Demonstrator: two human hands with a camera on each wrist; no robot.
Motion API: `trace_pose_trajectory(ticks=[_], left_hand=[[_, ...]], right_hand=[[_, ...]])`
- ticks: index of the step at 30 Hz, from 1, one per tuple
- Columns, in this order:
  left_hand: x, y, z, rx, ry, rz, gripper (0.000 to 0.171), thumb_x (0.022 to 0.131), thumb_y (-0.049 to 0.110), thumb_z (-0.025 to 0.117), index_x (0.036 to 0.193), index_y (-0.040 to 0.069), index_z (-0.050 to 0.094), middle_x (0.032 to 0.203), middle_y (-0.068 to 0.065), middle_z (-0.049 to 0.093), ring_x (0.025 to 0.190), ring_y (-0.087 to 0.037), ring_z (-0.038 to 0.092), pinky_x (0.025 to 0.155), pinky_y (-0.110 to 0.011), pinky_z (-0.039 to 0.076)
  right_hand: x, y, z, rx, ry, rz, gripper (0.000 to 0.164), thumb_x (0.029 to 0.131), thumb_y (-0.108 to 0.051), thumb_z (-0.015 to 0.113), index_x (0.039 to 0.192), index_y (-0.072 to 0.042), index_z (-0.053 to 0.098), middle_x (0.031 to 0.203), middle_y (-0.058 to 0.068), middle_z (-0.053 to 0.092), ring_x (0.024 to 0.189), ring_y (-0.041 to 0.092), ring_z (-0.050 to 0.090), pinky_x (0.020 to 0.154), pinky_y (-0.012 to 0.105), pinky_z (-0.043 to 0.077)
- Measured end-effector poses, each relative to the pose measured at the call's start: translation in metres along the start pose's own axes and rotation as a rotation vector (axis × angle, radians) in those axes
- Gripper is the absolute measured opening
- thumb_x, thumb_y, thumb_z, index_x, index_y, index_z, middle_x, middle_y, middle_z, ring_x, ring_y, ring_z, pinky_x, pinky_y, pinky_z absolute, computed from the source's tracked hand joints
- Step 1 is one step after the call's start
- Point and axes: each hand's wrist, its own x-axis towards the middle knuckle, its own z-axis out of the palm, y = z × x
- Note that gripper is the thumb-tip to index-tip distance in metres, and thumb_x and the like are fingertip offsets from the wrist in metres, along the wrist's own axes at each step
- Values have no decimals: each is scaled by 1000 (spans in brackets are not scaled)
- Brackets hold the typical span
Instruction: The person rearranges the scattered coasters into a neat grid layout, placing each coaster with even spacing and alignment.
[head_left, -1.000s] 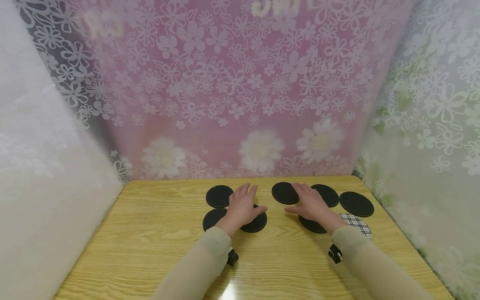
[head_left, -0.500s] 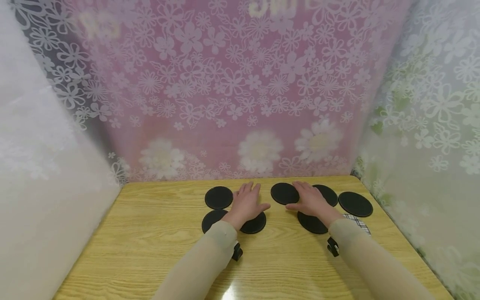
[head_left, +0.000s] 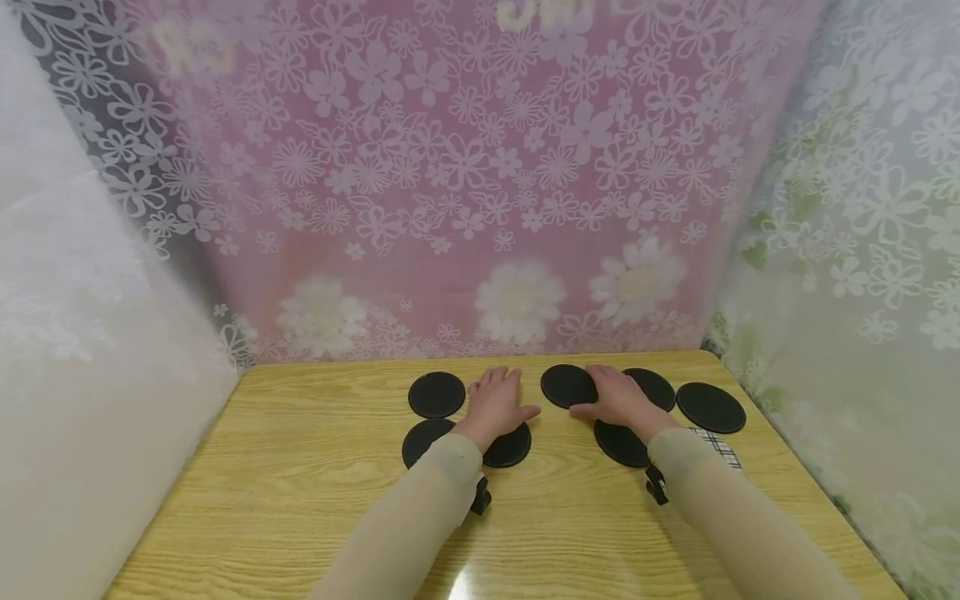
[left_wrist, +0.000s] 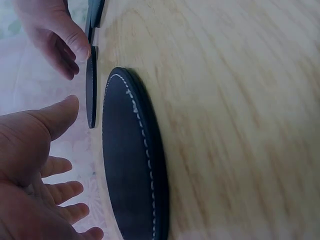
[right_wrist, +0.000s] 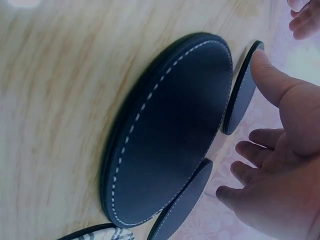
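My left hand (head_left: 497, 408), fingers spread and holding nothing, hovers over a black round coaster (head_left: 512, 448). Two more black coasters lie to its left, one farther back (head_left: 437, 395) and one nearer (head_left: 424, 442). In the left wrist view, white stitching runs round the edge of the coaster (left_wrist: 132, 160) beside the hand (left_wrist: 30, 160). My right hand (head_left: 617, 400) is also empty, above a near black coaster (head_left: 619, 446) that it and its sleeve partly cover. Its fingertips overlap the edge of a back coaster (head_left: 566, 387) in the head view.
Behind the right hand lies another black coaster (head_left: 656, 389), with one more (head_left: 711, 407) at the far right. A plaid white coaster (head_left: 717, 447) is partly hidden by the right sleeve. The wooden table (head_left: 300, 475) ends at a pink floral curtain (head_left: 420, 208).
My left hand and forearm have shifted slightly right, away from the back-left coaster. The right hand has barely moved, its forearm drifting a little left. The coasters lie as before.
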Motion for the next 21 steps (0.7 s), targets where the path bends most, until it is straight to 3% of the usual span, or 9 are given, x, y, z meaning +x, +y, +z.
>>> trace_pose_trajectory(ticks=[11, 21], left_hand=[[5, 10, 2, 32, -26, 9, 80, 104, 55, 75, 168, 15, 49, 172, -13, 42, 161, -36, 33, 125, -64, 29], [5, 14, 7, 71, -31, 7, 79, 103, 58, 75, 166, 16, 52, 171, -12, 44, 160, -36, 35, 125, -63, 30]], right_hand=[[8, 4, 5, -80, -26, -12, 92, 102, -47, 80, 162, 12, 43, 162, 39, 44, 150, 58, 41, 121, 72, 31], [1, -3, 6, -86, -53, -34, 84, 102, -45, 81, 156, 12, 52, 159, 37, 48, 148, 57, 44, 120, 71, 34]])
